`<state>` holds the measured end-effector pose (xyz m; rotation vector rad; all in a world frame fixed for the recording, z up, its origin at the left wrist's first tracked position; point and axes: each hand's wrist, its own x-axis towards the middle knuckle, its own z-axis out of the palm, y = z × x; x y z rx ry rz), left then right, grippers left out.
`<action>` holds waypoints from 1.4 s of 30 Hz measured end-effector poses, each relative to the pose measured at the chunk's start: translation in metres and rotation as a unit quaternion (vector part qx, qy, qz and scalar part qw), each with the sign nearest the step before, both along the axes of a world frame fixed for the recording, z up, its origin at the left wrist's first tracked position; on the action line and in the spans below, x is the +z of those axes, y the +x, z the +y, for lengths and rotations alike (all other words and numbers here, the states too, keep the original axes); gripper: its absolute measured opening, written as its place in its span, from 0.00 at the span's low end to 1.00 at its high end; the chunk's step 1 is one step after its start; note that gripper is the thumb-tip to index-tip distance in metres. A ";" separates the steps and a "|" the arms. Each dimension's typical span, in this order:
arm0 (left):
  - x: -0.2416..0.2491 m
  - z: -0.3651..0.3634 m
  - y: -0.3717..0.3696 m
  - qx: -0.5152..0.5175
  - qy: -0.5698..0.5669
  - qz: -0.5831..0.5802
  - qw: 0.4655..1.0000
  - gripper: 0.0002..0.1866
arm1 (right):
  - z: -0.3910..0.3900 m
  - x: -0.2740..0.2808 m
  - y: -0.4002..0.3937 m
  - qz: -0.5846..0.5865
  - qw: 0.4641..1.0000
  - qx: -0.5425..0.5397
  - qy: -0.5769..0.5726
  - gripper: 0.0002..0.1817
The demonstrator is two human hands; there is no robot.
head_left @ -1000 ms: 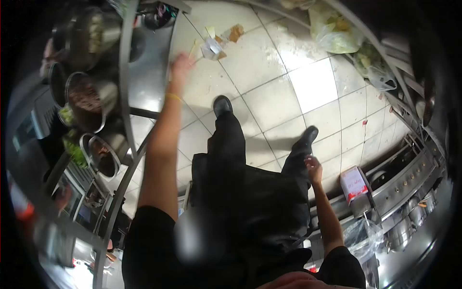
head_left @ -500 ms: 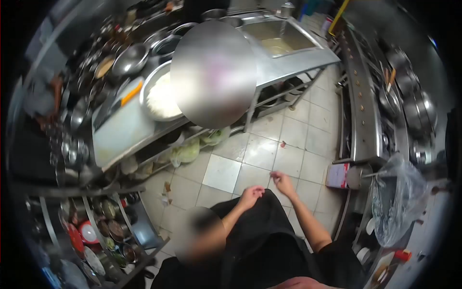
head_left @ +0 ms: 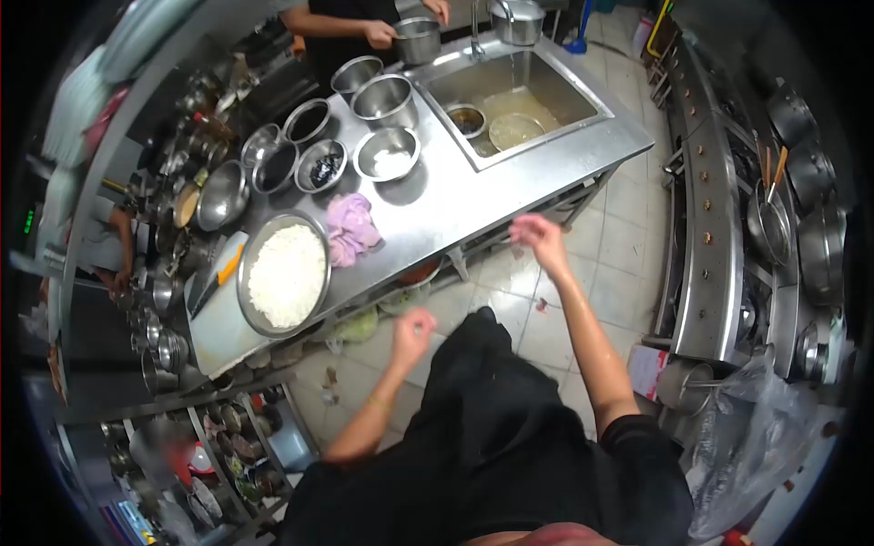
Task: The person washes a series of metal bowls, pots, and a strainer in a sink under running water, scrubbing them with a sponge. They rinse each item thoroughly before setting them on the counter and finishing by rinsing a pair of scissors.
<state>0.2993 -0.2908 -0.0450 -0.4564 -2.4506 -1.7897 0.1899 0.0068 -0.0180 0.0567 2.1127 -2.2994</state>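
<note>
My left hand (head_left: pixel 414 335) is raised in front of the table's near edge, its fingers curled in with nothing visible in them. Farther forward and to the right, my right hand (head_left: pixel 539 244) hangs above the tiled floor with loosely bent fingers apart, holding nothing. Nearest to them on the steel table (head_left: pixel 428 232) are a crumpled purple cloth (head_left: pixel 350 229) and a wide metal bowl heaped with white shredded food (head_left: pixel 289 276). Neither hand touches these. An orange-handled knife (head_left: pixel 228 266) lies on the white cutting board (head_left: pixel 223 332) left of the bowl.
Several metal bowls (head_left: pixel 387 102) stand farther back, near a sink (head_left: pixel 537 109) with water running. A co-worker's hand (head_left: pixel 381 35) holds a metal pot (head_left: pixel 418 41) there. Stoves (head_left: pixel 706 209) line the right side; shelves of containers (head_left: pixel 218 446) are lower left.
My hands have moved apart and forward, the right one reaching farther out. My view has shifted, and the bowls, the purple cloth and the co-worker now show clearly where a blur was.
</note>
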 end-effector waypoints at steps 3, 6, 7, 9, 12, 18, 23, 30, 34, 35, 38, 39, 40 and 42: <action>0.062 0.026 -0.085 0.103 -0.090 0.030 0.990 0.03 | 0.040 0.039 -0.064 -0.039 0.999 -0.001 -0.021 0.13; 0.082 0.039 -0.164 0.127 -0.116 0.037 0.984 0.02 | 0.092 0.045 -0.148 -0.048 0.996 -0.013 -0.069 0.14; 0.086 0.051 -0.188 0.148 -0.098 0.000 0.984 0.02 | 0.108 0.044 -0.180 -0.052 0.994 -0.015 -0.094 0.15; 0.078 0.074 -0.227 0.132 -0.091 -0.030 0.987 0.03 | 0.128 0.031 -0.250 -0.078 0.991 -0.013 -0.110 0.17; 0.070 0.125 -0.268 0.133 -0.059 -0.088 0.985 0.05 | 0.140 -0.023 -0.378 -0.188 0.917 0.064 -0.346 0.16; 0.061 0.250 -0.325 0.230 -0.057 -0.140 0.961 0.10 | 0.081 -0.112 -0.561 -0.293 0.809 0.075 -0.504 0.10; 0.058 0.270 -0.373 0.349 -0.014 -0.172 0.921 0.06 | 0.056 -0.063 -0.594 -0.164 0.928 -0.025 -0.334 0.09; -0.030 0.270 -0.496 0.252 -0.384 -0.135 0.878 0.18 | 0.159 0.048 -0.641 0.308 0.937 0.063 0.152 0.09; -0.134 0.269 -0.550 0.176 -0.508 -0.186 0.822 0.29 | 0.200 0.057 -0.730 0.371 0.820 0.095 0.426 0.14; -0.156 0.275 -0.561 0.209 -0.513 -0.157 0.818 0.29 | 0.211 0.048 -0.763 0.337 0.765 0.159 0.525 0.17; -0.190 0.286 -0.578 0.256 -0.378 -0.268 0.848 0.24 | 0.211 0.030 -0.788 0.238 0.705 0.292 0.601 0.26; -0.199 0.289 -0.579 0.262 -0.378 -0.276 0.844 0.24 | 0.204 0.025 -0.785 0.198 0.650 0.322 0.660 0.28; -0.210 0.289 -0.581 0.295 -0.344 -0.255 0.854 0.22 | 0.202 0.020 -0.786 0.198 0.651 0.333 0.653 0.28; -0.257 0.266 -0.576 0.348 -0.365 -0.189 0.843 0.19 | 0.208 0.010 -0.794 0.218 0.615 0.380 0.656 0.27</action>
